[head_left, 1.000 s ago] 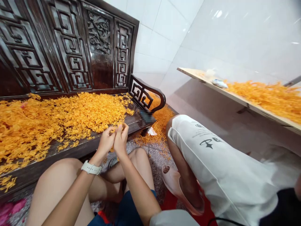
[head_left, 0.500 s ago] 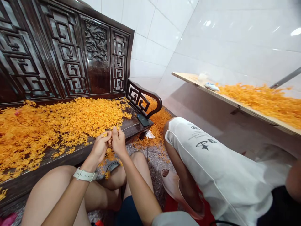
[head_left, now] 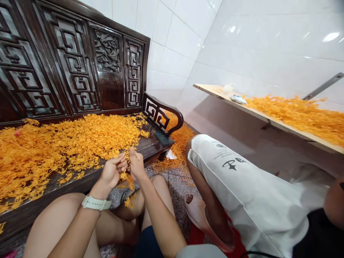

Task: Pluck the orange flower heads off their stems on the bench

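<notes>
My left hand (head_left: 110, 172), with a pale watch (head_left: 96, 203) on its wrist, is closed in a pinch just off the bench's front edge. Close beside it, my right hand (head_left: 137, 165) is closed too, thumb pointing up. Between them they hold an orange strand (head_left: 129, 181) of small, frilly, branching pieces, whose lower end dangles over my legs. Its upper part is mostly covered by my fingers. Just beyond both hands, a large heap of similar orange pieces (head_left: 80, 143) covers much of the dark wooden bench seat (head_left: 88, 176).
The bench has a carved back (head_left: 110, 86) and a curved armrest (head_left: 176, 120). More orange pieces (head_left: 178, 143) lie on the floor past it. At right sits another person in white shorts (head_left: 242, 186), below a wooden shelf (head_left: 209, 90) bearing another orange pile (head_left: 295, 111).
My hands have drawn slightly apart, the left moving down and left. More of the orange strand now hangs below them. The view has shifted slightly.
</notes>
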Action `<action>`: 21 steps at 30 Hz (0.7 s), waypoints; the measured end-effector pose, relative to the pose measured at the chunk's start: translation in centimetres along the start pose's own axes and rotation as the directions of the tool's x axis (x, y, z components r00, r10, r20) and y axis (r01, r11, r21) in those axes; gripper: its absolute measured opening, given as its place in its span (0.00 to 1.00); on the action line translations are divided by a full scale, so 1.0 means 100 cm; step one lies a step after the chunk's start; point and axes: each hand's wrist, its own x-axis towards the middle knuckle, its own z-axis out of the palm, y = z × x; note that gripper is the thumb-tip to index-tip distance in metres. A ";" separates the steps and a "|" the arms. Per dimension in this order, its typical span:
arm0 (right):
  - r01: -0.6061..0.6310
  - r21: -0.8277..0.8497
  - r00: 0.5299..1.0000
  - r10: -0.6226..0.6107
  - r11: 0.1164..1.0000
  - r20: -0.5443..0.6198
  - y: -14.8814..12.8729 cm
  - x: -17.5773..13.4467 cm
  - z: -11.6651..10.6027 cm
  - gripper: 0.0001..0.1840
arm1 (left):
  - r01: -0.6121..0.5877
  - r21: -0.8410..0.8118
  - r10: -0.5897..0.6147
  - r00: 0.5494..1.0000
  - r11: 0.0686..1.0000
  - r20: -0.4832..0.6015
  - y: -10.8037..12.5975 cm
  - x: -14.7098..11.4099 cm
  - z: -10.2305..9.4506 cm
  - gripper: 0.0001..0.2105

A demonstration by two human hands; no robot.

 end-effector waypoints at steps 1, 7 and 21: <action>-0.023 0.030 1.000 0.024 0.999 -0.009 0.000 0.000 0.000 0.39 | 0.014 -0.016 -0.014 1.000 1.000 -0.006 -0.001 0.000 0.002 0.22; -0.123 0.418 0.992 0.109 0.900 0.056 -0.018 0.003 -0.021 0.40 | 0.039 -0.347 -0.043 0.999 0.937 -0.004 0.015 -0.006 -0.003 0.17; 0.045 -0.020 0.971 -0.039 0.999 0.238 -0.073 0.014 -0.048 0.38 | -0.132 -0.331 0.120 0.991 0.935 -0.057 0.028 0.000 -0.005 0.15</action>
